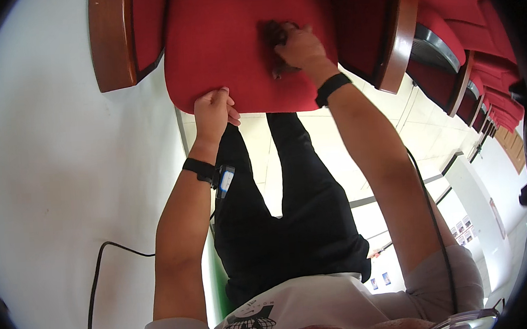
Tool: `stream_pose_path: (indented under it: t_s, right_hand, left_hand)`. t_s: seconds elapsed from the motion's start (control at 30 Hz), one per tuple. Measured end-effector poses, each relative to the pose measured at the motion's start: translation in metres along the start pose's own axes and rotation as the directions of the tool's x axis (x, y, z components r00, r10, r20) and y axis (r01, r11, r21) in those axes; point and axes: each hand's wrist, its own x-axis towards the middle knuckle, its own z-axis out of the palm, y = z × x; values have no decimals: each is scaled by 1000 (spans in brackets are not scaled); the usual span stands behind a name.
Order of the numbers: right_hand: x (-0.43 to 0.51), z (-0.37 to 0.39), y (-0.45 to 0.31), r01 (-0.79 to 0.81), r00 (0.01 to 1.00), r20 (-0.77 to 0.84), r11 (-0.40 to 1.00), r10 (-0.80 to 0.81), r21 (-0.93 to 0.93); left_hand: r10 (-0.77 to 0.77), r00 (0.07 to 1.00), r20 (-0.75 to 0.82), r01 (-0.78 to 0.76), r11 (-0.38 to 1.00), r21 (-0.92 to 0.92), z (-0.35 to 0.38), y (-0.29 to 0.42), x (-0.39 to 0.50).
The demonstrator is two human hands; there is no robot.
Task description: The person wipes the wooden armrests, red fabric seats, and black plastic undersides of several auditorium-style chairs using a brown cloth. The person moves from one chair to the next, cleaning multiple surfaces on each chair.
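A red upholstered seat cushion [227, 43] of an auditorium chair lies in front of me, between two armrests. My right hand [303, 47] is closed on a bunched dark brown cloth [275, 35] and presses it against the right part of the cushion. The cloth is blurred, and a loose end of it hangs towards the front edge. At the cushion's front left corner, my left hand [214, 110] touches the edge with its fingers partly curled. Whether it grips the edge cannot be made out.
A wooden armrest [113, 42] flanks the seat on the left, beside a white wall [61, 155]. Another wooden armrest [399, 40] stands to the right. More red chairs [447, 37] run off in a row. A black cable [91, 295] loops by my left arm.
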Motion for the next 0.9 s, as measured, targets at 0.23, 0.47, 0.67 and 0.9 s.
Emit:
stream_pose_path:
  t_s: [0.23, 0.47, 0.67, 0.9]
  right_hand:
    - [-102, 46, -93, 387, 918, 48, 915, -394, 117]
    - [-99, 17, 38, 142, 983, -133, 986, -129, 92]
    - [-70, 12, 106, 22, 932, -363, 999, -8, 34]
    - [-25, -16, 104, 79, 948, -317, 985, -27, 153]
  left_hand:
    - [10, 1000, 0, -9, 986, -166, -5, -6, 3]
    - [60, 996, -66, -65, 995, -70, -5, -2, -5]
    - [111, 989, -95, -114, 993, -26, 5, 14, -12]
    - [177, 982, -71, -172, 983, 62, 7, 43, -20]
